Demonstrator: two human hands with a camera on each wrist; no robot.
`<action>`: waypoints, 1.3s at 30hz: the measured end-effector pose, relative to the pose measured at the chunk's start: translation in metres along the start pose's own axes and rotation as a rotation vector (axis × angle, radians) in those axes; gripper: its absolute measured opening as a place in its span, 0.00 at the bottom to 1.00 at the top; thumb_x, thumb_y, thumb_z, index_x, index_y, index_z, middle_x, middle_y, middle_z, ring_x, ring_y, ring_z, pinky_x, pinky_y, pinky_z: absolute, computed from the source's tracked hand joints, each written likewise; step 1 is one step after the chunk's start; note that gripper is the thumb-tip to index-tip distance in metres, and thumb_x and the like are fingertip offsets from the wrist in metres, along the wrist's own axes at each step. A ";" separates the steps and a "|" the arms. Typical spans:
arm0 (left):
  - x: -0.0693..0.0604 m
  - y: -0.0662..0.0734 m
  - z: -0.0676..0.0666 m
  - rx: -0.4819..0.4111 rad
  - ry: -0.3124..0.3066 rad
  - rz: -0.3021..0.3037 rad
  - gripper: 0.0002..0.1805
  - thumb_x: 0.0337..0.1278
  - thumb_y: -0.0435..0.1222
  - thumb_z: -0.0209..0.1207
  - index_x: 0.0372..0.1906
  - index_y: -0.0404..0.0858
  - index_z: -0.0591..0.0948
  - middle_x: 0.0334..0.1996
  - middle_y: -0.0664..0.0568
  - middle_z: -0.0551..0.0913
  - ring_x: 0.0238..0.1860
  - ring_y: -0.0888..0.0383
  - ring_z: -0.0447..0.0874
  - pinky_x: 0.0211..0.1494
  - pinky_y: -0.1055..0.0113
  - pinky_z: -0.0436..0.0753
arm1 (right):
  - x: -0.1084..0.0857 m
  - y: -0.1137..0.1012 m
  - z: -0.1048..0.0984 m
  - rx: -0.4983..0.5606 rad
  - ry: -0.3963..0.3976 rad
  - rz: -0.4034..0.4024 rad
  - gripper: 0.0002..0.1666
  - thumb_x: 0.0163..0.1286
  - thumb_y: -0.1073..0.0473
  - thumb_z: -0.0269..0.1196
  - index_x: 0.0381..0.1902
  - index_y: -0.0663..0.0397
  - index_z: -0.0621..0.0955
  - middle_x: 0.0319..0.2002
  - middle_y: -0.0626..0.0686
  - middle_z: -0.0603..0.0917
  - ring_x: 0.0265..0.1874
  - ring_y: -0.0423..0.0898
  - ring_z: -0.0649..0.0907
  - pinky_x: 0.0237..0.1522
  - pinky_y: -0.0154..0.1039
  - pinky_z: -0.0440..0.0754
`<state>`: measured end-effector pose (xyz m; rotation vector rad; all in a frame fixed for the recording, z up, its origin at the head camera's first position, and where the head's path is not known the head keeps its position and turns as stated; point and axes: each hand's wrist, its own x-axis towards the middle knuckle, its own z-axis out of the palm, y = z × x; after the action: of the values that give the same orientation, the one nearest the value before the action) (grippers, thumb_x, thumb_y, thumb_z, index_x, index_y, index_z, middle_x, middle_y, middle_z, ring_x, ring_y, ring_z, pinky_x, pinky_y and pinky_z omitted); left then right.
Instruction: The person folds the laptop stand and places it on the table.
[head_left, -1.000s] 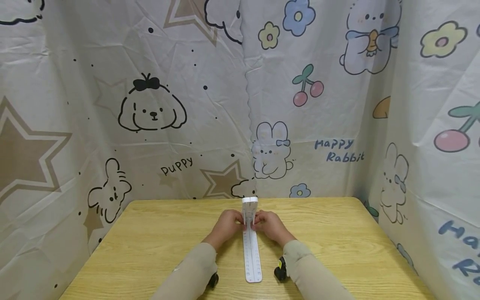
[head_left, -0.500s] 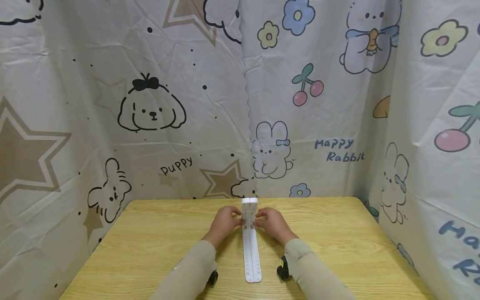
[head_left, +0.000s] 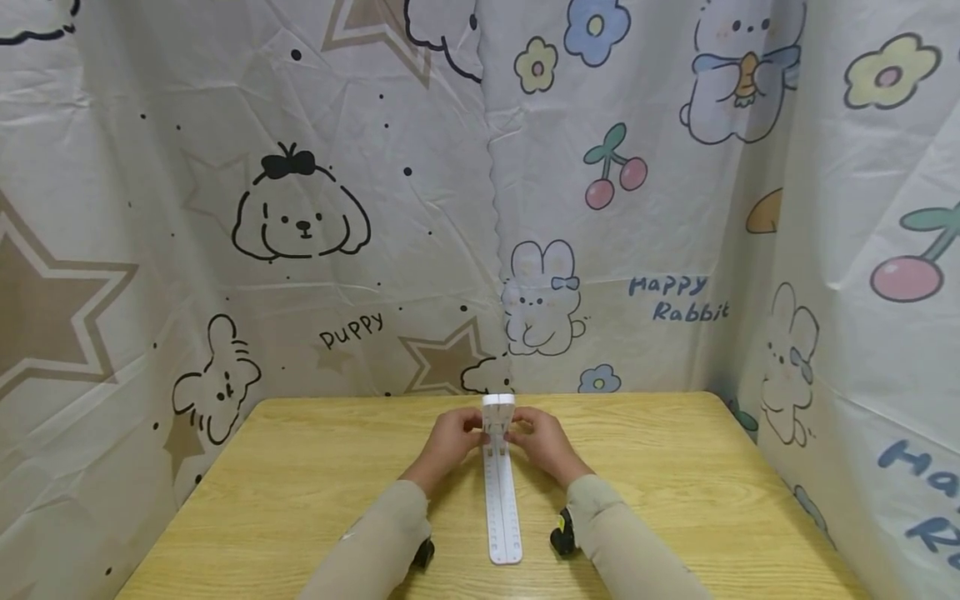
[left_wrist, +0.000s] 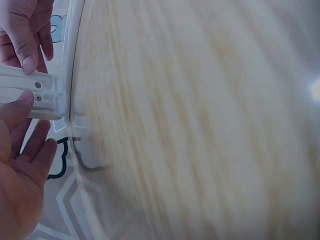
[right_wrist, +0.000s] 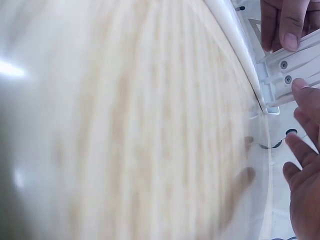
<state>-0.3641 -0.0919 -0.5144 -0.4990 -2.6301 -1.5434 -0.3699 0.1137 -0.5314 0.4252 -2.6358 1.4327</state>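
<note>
A long white plastic device [head_left: 503, 508] with small marks along its flat strip lies on the table, pointing away from me. At its far end a white part stands upright [head_left: 498, 410]. My left hand [head_left: 452, 440] holds the upright part's left edge, thumb in front near two screws and fingers behind or spread. From the right, my right hand [head_left: 546, 442] pinches the opposite edge the same way. The left wrist view shows the white part [left_wrist: 47, 95] between my left hand [left_wrist: 22, 190] and right hand. Its back is hidden in the head view.
The wood-grain table [head_left: 337, 475] extends to both sides of the device. A printed curtain [head_left: 420, 208] with puppies and rabbits hangs behind and beside it. A black wrist camera [head_left: 562, 533] is on the right sleeve; another black camera [head_left: 423, 553] is on the left.
Both hands have moved slightly farther up along the upright part. Their fingers opened outward a little half a second ago and now lie closer to its edges. The device stays in place.
</note>
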 end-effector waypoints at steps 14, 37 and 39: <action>-0.002 -0.003 -0.003 -0.015 -0.004 0.013 0.09 0.57 0.28 0.71 0.42 0.39 0.89 0.44 0.50 0.90 0.51 0.49 0.88 0.54 0.58 0.88 | 0.002 0.001 -0.004 0.125 -0.109 -0.038 0.09 0.69 0.64 0.69 0.45 0.50 0.89 0.46 0.48 0.91 0.52 0.48 0.86 0.61 0.53 0.81; -0.004 -0.015 -0.020 -0.031 -0.214 -0.048 0.15 0.64 0.38 0.68 0.55 0.45 0.88 0.56 0.50 0.87 0.63 0.49 0.81 0.66 0.51 0.80 | -0.003 0.009 -0.026 0.144 -0.364 -0.082 0.20 0.75 0.59 0.63 0.63 0.47 0.83 0.62 0.47 0.84 0.67 0.48 0.78 0.70 0.52 0.74; -0.005 -0.015 -0.021 -0.036 -0.240 -0.051 0.17 0.64 0.38 0.69 0.56 0.45 0.88 0.57 0.50 0.87 0.65 0.49 0.80 0.68 0.51 0.79 | -0.004 0.010 -0.027 0.145 -0.376 -0.081 0.21 0.74 0.60 0.64 0.63 0.48 0.83 0.63 0.48 0.83 0.68 0.50 0.78 0.71 0.54 0.73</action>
<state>-0.3667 -0.1177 -0.5176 -0.6641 -2.8136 -1.6439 -0.3700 0.1417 -0.5254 0.8868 -2.7547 1.6660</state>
